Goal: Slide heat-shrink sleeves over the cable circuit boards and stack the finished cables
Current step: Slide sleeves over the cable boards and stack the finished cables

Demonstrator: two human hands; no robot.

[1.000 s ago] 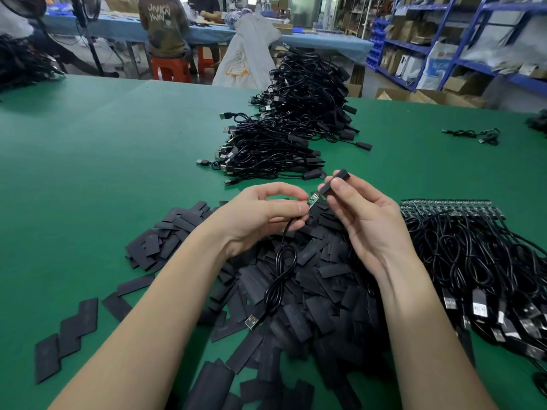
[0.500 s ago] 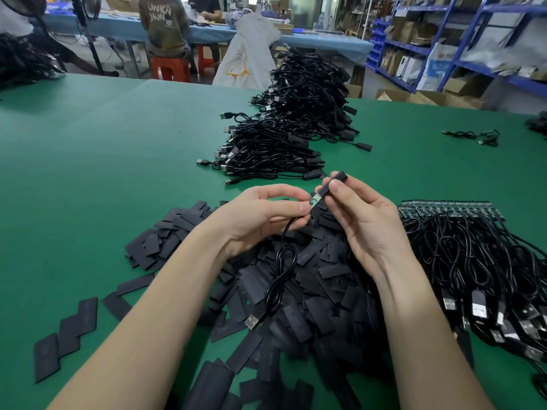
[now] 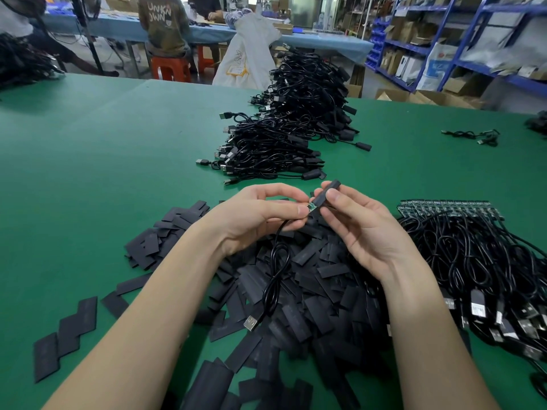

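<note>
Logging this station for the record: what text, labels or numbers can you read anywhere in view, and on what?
"UNKN OWN": pale print on the back of the olive-brown shirt of the person seated at the far blue table.
White plastic bag beyond the green table: an orange-edged label, too small to read.
Shelf boxes at right: markings blurred.

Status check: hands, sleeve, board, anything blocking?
Left hand pinches circuit board. Right hand holds heat-shrink sleeve, mouth at board, part of board still bare. Nothing blocking.
</note>
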